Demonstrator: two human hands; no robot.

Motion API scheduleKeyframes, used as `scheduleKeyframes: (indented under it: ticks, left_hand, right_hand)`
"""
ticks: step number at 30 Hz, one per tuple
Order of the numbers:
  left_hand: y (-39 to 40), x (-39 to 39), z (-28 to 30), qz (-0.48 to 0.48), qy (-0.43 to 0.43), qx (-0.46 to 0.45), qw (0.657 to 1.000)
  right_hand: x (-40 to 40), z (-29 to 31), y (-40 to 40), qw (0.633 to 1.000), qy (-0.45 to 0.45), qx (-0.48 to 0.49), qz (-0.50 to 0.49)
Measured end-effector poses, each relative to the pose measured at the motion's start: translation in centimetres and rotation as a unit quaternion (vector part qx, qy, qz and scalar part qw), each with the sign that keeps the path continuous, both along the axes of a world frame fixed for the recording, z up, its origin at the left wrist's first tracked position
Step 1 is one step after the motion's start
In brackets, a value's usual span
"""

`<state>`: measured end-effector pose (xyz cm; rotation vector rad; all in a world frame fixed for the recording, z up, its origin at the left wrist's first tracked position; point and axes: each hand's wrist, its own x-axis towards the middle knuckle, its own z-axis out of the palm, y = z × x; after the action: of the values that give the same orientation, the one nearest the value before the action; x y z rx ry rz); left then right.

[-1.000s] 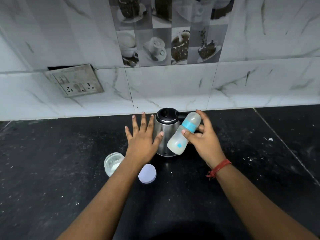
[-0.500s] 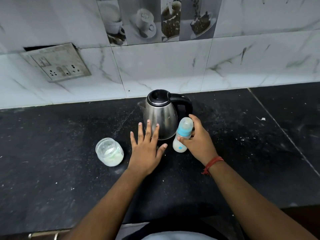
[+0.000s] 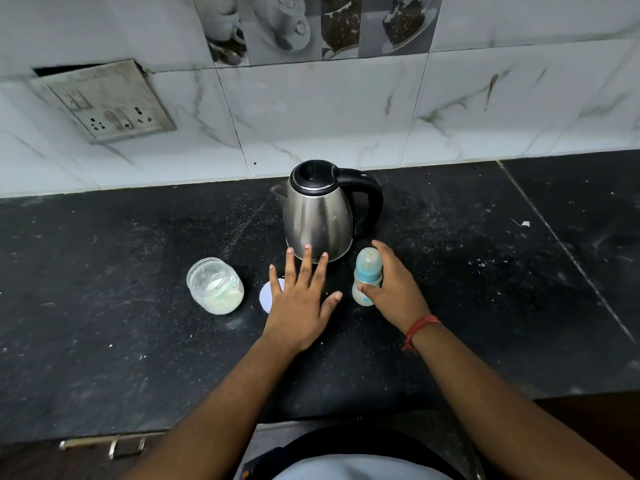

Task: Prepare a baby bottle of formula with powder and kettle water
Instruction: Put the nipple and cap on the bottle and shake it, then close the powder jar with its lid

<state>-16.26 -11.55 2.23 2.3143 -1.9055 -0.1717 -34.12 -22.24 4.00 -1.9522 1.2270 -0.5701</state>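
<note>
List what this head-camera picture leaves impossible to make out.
- Kettle water level: closed lid and steel wall hide it.
- White lid: mostly covered by the left hand.
- Baby bottle contents: right hand wraps it.
- Wall socket switch positions: blurred.

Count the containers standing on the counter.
3: a kettle at the back, an open jar of powder on the left, and a baby bottle held by the right hand.

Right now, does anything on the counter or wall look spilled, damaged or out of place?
Yes. The switch plate hangs askew, exposing a dark gap above. White specks dust the counter. The powder jar stands open, its lid lying alongside.
</note>
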Motion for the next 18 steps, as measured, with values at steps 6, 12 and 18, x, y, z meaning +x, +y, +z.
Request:
scheduleKeyframes:
  ticks: [6,12,18]
  left_hand:
    - [0.1,-0.1,0.1,0.007,-0.004,0.006,1.0]
    - [0.2,-0.2,0.3,0.011,-0.001,0.007,1.0]
    - [0.5,-0.1,1.0,0.013,0.007,-0.006,1.0]
  right_hand:
    - [-0.5,-0.5,0.3,1.0,0.005,0.006,0.006]
    - [-1.1,-0.4,0.6,0.999,-0.011,0.036,0.028]
    - [-1.2,0.7,0.8,0.999,-0.037,-0.014,0.012]
